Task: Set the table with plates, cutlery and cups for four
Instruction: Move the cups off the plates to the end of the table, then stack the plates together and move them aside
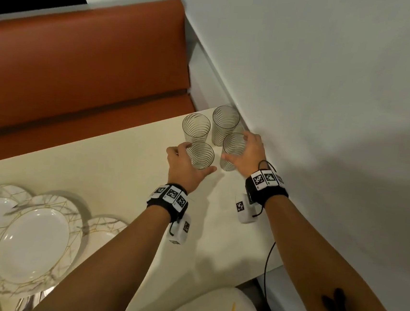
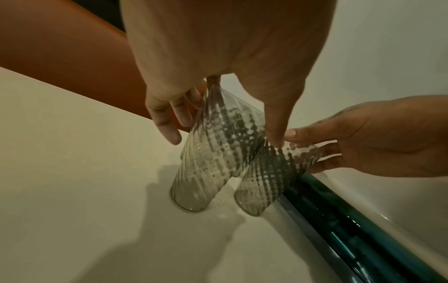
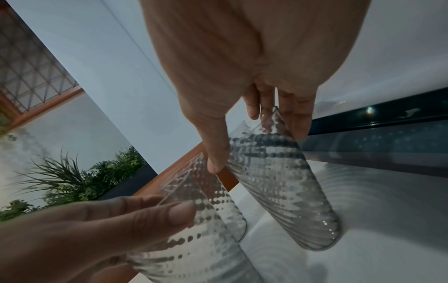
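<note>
Four clear glasses with spiral lines stand together at the table's far right corner, by the wall. My left hand [image 1: 198, 158] curls round the near left glass [image 1: 203, 152], thumb on its right side and fingers on its left. My right hand [image 1: 235, 145] grips the near right glass [image 1: 231, 155]. In the left wrist view the left hand [image 2: 225, 139] holds its glass [image 2: 211, 162] near the rim. Both held glasses have their bases on the table there. The right wrist view shows the right hand [image 3: 258, 151] pinching its glass [image 3: 286, 191]. The two far glasses [image 1: 196, 128] [image 1: 225, 124] stand untouched.
White plates with gold marbling [image 1: 32, 244] lie overlapping at the table's near left. An orange bench [image 1: 82, 68] runs along the far side of the cream table [image 1: 98, 165]. The white wall [image 1: 330, 92] stands close on the right, with a dark teal strip [image 2: 339, 220] at its foot.
</note>
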A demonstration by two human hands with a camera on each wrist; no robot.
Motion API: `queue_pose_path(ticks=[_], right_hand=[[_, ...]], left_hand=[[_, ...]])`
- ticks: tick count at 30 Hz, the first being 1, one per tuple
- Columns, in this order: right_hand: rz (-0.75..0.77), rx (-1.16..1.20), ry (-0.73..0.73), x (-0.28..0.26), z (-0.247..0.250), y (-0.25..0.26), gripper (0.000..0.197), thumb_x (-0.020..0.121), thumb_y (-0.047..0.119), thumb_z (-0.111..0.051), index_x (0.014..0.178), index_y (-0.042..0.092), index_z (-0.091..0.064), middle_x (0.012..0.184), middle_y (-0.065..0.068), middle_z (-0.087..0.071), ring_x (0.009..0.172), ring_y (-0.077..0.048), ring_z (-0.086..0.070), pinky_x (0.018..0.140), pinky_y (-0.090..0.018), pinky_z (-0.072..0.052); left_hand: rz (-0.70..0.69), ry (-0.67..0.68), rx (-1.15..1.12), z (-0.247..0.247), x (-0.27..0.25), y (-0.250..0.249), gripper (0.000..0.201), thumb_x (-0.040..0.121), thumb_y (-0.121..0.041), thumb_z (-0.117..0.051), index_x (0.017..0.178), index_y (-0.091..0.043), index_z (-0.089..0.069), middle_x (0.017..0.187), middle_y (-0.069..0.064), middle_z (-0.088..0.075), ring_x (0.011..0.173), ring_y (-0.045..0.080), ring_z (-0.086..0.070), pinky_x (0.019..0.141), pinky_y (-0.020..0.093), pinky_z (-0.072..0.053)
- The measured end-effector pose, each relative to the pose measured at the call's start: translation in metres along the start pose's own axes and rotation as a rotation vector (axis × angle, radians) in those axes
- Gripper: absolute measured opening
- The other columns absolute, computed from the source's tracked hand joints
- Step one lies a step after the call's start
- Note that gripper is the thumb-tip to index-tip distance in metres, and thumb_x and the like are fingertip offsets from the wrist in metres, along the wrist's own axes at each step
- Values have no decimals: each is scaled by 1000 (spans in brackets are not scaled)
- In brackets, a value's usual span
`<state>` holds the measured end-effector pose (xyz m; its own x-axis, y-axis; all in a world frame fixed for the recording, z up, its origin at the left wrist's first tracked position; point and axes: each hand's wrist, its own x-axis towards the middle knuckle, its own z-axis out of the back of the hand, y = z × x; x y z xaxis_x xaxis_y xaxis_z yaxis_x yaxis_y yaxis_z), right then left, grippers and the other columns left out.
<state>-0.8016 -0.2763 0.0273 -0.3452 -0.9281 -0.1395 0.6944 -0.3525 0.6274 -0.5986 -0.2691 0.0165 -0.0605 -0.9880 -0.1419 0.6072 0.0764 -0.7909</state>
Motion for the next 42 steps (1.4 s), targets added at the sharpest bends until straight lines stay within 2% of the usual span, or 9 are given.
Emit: queue_pose_path(ticks=[3, 12, 17, 21, 26, 29, 35, 39, 42], right_hand=[[-5, -4, 5, 3, 0, -2, 102, 60, 52, -89, 143, 15, -43, 137, -6, -47, 131, -28, -45, 111, -50, -41], [44, -43, 1, 1, 4, -2, 104, 61, 54, -88, 144, 12, -42, 136, -11, -48, 127, -32, -45, 110, -51, -39], [82, -128, -91, -4, 5, 4, 97, 61, 70, -70, 138, 15, -47, 131, -9, -54, 122, -32, -46, 107, -42, -36], [214, -91, -268, -22, 6, 35, 55, 73, 39, -65, 123, 17, -58, 122, -8, -57, 117, -32, -48, 92, -24, -26], [366, -28, -349, -58, -5, 101, 24, 79, 20, -61, 102, 19, -68, 108, -3, -61, 105, -25, -51, 85, -33, -44], [468, 62, -240, -78, -36, 136, 17, 79, 12, -63, 93, 19, -69, 98, 7, -57, 95, -18, -55, 87, -35, -48], [523, 99, 91, -134, -131, 188, 19, 85, 8, -61, 93, 25, -68, 93, 7, -65, 78, -11, -56, 73, -26, -49], [382, 118, 306, -184, -198, 220, 20, 89, 7, -58, 102, 18, -69, 97, 7, -68, 81, -8, -60, 79, -26, -53], [173, 45, 501, -218, -246, 239, 35, 89, 16, -65, 123, 19, -58, 110, 1, -67, 93, -16, -63, 87, -31, -53]], left_hand=[[31, 6, -23, -8, 3, -4, 108, 64, -42, -97, 147, -6, -38, 142, 14, -32, 130, 33, -47, 112, 43, -45], [53, 65, -71, -11, 11, -8, 110, 64, -37, -98, 148, -5, -33, 144, 11, -32, 132, 28, -47, 110, 31, -41], [44, 177, -27, 12, 2, 2, 115, 65, -48, -95, 152, -10, -31, 146, 8, -35, 130, 23, -49, 111, 39, -46], [65, 240, -48, 51, -14, 26, 83, 78, -47, -87, 143, -17, -45, 126, -1, -59, 104, 14, -64, 83, 25, -52], [94, 136, -113, 111, -45, 75, 23, 94, -28, -72, 115, -19, -68, 98, -5, -73, 82, 5, -69, 66, 14, -49], [127, 42, -132, 152, -65, 114, 16, 95, -23, -69, 111, -20, -71, 96, -2, -74, 86, 11, -72, 69, 10, -50], [223, -95, -194, 239, -108, 196, 15, 96, -17, -66, 106, -27, -71, 100, 0, -76, 91, 19, -74, 85, 28, -58], [317, -179, -212, 293, -139, 247, 19, 94, -15, -67, 96, -33, -71, 101, -1, -76, 93, 20, -74, 92, 36, -58], [354, -255, -201, 330, -165, 287, 16, 95, -13, -67, 104, -24, -73, 101, 1, -76, 93, 19, -72, 86, 25, -55]])
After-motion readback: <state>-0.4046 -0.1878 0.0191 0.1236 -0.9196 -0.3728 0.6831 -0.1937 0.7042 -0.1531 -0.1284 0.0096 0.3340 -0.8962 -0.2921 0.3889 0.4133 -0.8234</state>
